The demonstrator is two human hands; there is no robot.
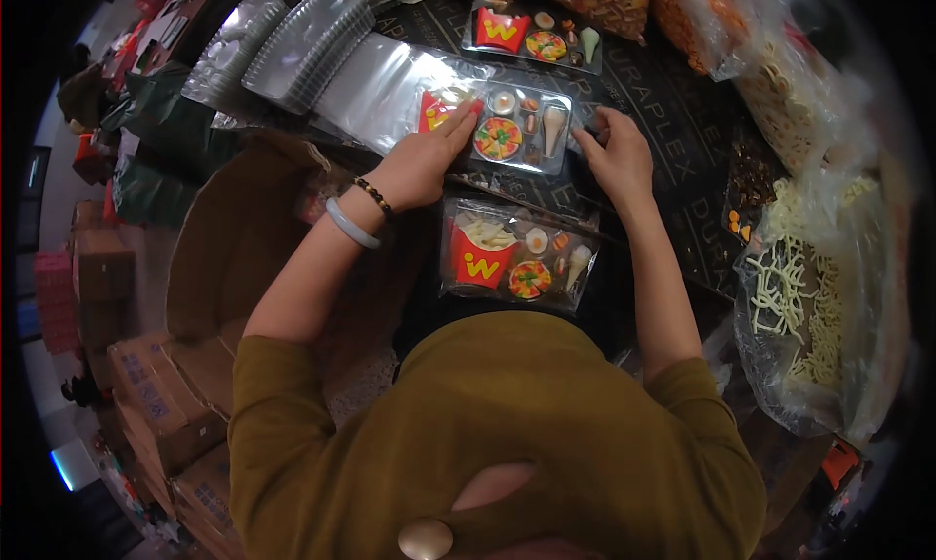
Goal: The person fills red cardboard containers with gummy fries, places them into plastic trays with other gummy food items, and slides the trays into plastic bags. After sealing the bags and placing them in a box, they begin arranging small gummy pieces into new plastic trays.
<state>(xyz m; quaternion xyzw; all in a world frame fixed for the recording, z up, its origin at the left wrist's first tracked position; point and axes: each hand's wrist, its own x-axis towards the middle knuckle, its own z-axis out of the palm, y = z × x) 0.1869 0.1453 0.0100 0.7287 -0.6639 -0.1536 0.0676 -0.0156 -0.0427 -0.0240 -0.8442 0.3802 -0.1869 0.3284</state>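
Observation:
A clear plastic tray [526,131] with candy shaped like fast food lies on the dark table [673,121], partly inside a clear bag [390,87]. My left hand [424,160] presses on the tray's left end, over the red fries box. My right hand [614,151] pinches the tray's right edge. A bagged tray of the same kind [512,258] lies just below, close to my body. Another filled tray [531,34] sits farther back.
Stacks of empty clear trays [292,43] stand at the back left. Big bags of loose candy [819,297] crowd the right side and the far edge. An open cardboard box [234,238] sits at my left, with more cartons [156,404] on the floor.

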